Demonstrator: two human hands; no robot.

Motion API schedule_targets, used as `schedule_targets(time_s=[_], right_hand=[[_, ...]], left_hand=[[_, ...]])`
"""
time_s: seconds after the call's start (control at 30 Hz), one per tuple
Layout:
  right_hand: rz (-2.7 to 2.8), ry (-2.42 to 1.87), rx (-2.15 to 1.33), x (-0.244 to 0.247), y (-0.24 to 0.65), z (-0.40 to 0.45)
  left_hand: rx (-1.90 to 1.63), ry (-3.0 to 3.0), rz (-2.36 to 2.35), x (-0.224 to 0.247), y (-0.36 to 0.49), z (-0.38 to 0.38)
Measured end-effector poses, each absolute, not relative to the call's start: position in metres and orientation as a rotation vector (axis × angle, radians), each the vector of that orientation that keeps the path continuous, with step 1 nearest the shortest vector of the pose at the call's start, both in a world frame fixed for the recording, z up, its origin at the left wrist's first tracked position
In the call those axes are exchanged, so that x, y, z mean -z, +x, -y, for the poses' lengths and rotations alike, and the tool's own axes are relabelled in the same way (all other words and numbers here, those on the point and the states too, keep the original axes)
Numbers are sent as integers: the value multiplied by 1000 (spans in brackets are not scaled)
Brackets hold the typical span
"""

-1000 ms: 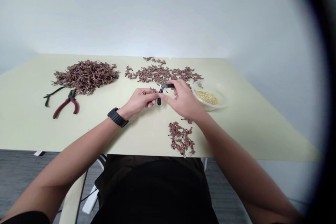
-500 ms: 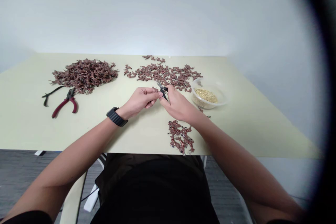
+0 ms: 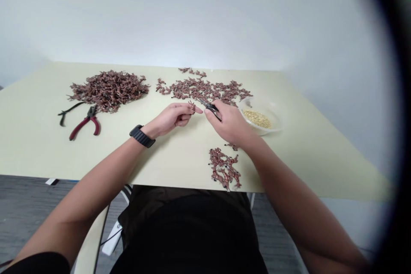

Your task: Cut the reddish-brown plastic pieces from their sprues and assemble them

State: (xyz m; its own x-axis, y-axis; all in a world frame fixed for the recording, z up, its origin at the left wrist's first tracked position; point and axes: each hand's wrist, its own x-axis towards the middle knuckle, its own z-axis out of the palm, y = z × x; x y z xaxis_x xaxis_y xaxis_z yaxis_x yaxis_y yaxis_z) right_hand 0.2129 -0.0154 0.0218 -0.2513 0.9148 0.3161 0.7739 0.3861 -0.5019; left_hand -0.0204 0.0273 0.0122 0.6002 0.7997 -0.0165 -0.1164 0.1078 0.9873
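Note:
My left hand point(image 3: 175, 117), with a dark watch on the wrist, pinches a small brown deer-like figurine point(image 3: 192, 107) between thumb and fingers. Just to its right, my right hand point(image 3: 231, 123) is closed around small black-handled pliers point(image 3: 212, 108), whose jaws point left toward the figurine without visibly touching it. Right of that hand stands a clear plastic bowl point(image 3: 278, 125) holding many small gold-coloured pieces point(image 3: 257, 118). Behind both hands lies a loose spread of similar brown figurines point(image 3: 205, 90). A smaller group of figurines point(image 3: 224, 169) is by the front edge, under my right forearm.
On the left is a high heap of brown figurines point(image 3: 111, 90). In front of it lie red-handled pliers point(image 3: 85, 124) and a black-handled tool point(image 3: 69, 112). The pale yellow table point(image 3: 321, 154) meets a plain wall point(image 3: 192, 17) at the back.
My hands have drawn slightly apart; the pliers have moved right, away from my left fingertips. The figurine now shows more plainly in my left hand. The whole view has shifted a little.

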Motion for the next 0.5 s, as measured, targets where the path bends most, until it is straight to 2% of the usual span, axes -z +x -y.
schedule_targets(time_s=[0.23,0.5], right_hand=[[2262,-1254,-224,-26,220,14],[2307,-1246,-221,-23,222,15]], left_hand=[[-665,1333,-738,-15,-33,-34],[-603,1342,-752,-14,-35,-35]])
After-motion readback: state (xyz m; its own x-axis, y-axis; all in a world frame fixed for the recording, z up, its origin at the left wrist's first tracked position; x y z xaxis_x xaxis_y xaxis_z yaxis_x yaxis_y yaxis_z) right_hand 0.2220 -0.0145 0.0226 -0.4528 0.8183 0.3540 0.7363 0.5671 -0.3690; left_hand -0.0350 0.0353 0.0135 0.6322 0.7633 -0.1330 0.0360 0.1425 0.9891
